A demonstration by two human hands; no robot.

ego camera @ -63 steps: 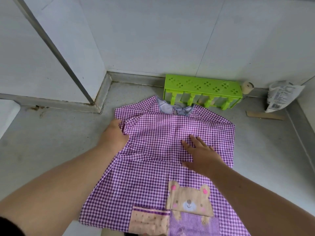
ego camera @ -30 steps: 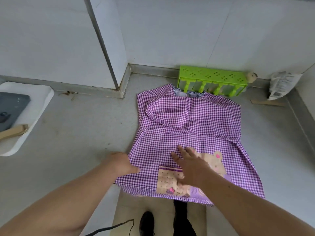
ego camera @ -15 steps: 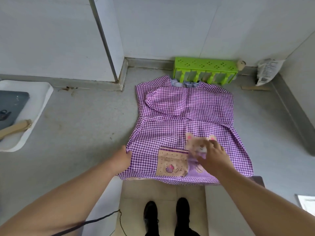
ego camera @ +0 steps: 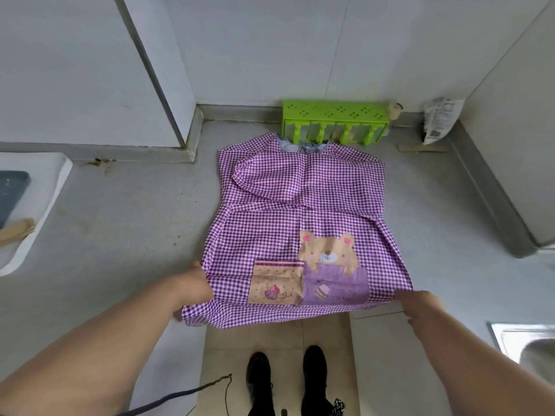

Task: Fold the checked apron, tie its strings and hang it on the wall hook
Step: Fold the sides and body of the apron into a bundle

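From the head camera, the fingers of both hands are mostly out of sight: the left hand [ego camera: 195, 285] has its fingertips tucked under the near left corner of the checked apron [ego camera: 303, 211], and the right hand [ego camera: 419, 301] is at the near right corner with its fingers curled down over the hem, so each appears to pinch the cloth, though the grip itself is hidden. The apron lies spread on the grey counter [ego camera: 126, 223], sleeves folded in across the chest, its near hem hanging over the counter's front edge; its strings cannot be made out. A bear patch [ego camera: 329, 250] and two pockets [ego camera: 306, 285] sit on the lower front. At the neck end a green rack [ego camera: 333, 120] stands against the wall, just touching the collar, with a crumpled packet [ego camera: 440, 121] well to its right. A white tray [ego camera: 30, 211] is cut off at the left edge. Below the counter, black shoes [ego camera: 285, 382] stand on a tan floor.
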